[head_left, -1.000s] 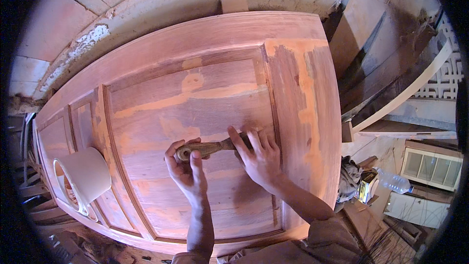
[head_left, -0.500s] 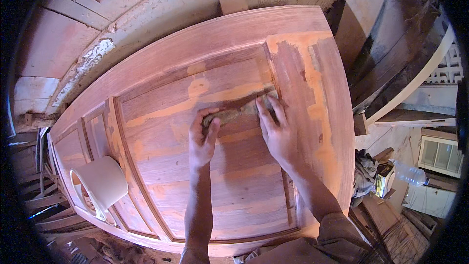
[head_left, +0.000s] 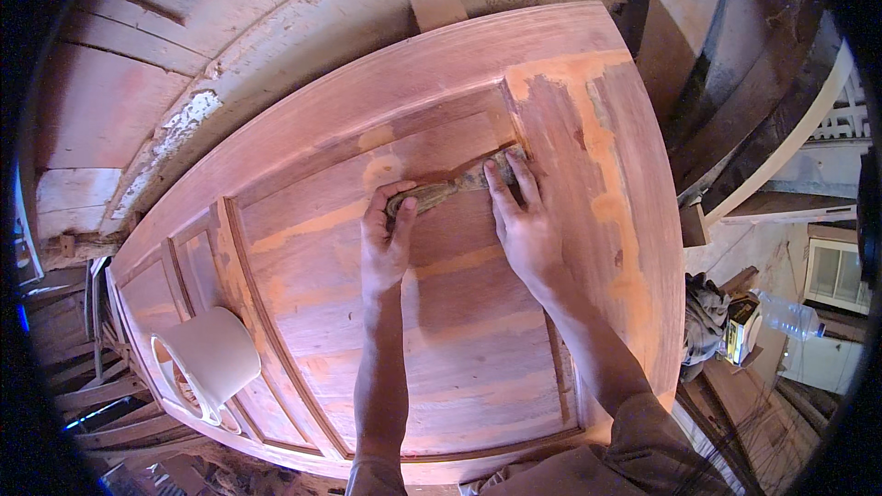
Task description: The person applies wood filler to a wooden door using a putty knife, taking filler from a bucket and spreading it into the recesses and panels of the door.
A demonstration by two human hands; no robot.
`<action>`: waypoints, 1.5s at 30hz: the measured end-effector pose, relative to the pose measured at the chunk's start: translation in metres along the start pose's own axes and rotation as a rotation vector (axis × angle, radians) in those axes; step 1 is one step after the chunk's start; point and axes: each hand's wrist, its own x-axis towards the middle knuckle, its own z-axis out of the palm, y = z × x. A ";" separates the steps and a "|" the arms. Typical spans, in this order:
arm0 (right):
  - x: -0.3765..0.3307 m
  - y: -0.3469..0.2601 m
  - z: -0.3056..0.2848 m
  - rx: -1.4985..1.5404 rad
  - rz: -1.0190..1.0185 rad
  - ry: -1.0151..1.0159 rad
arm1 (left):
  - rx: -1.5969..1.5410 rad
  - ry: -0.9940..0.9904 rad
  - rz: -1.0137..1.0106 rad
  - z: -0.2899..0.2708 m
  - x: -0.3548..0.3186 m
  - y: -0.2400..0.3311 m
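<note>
A wooden panelled door (head_left: 478, 321), reddish brown with orange filler patches and streaks, lies flat before me. Across its large recessed panel, toward the far right corner, runs what looks like a worn, folded strip of sandpaper (head_left: 443, 189), greenish grey with a brown edge. My left hand (head_left: 388, 237) pinches the strip's left end between thumb and fingers. On its right end press the fingers of my right hand (head_left: 527, 230), close to the panel's raised moulding; the thumb of that hand is hidden.
A cream plastic container (head_left: 211, 354) lies on its side on the door's left part. Beyond the right edge are dark cloth (head_left: 706, 317), a small yellow and black box (head_left: 740, 331) and a clear plastic bottle (head_left: 790, 315). Boards (head_left: 707, 92) lean at the far right.
Both hands have moved the sandpaper strip slightly away from me across the panel, toward its far edge. The whole view has shifted a little, so the door sits further right.
</note>
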 end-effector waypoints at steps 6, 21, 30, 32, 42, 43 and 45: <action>-0.002 0.001 0.007 0.045 0.036 -0.010 | 0.100 -0.040 0.036 -0.004 0.006 -0.003; 0.002 -0.005 0.005 -0.029 0.011 0.002 | 0.142 -0.068 0.025 -0.016 0.012 -0.012; 0.006 -0.005 0.003 -0.025 -0.056 0.004 | 0.175 -0.037 0.001 -0.018 0.006 0.006; 0.007 -0.004 0.005 -0.027 -0.042 0.014 | 0.147 -0.047 0.002 -0.014 0.013 0.003; 0.017 -0.002 0.012 0.068 0.094 0.002 | -0.183 -0.091 -0.053 -0.001 0.036 0.008; 0.018 -0.002 0.013 0.057 0.084 0.021 | -0.182 -0.090 -0.051 -0.003 0.037 0.005; 0.019 -0.004 0.013 0.053 0.077 0.025 | -0.146 -0.114 -0.064 -0.009 0.040 -0.005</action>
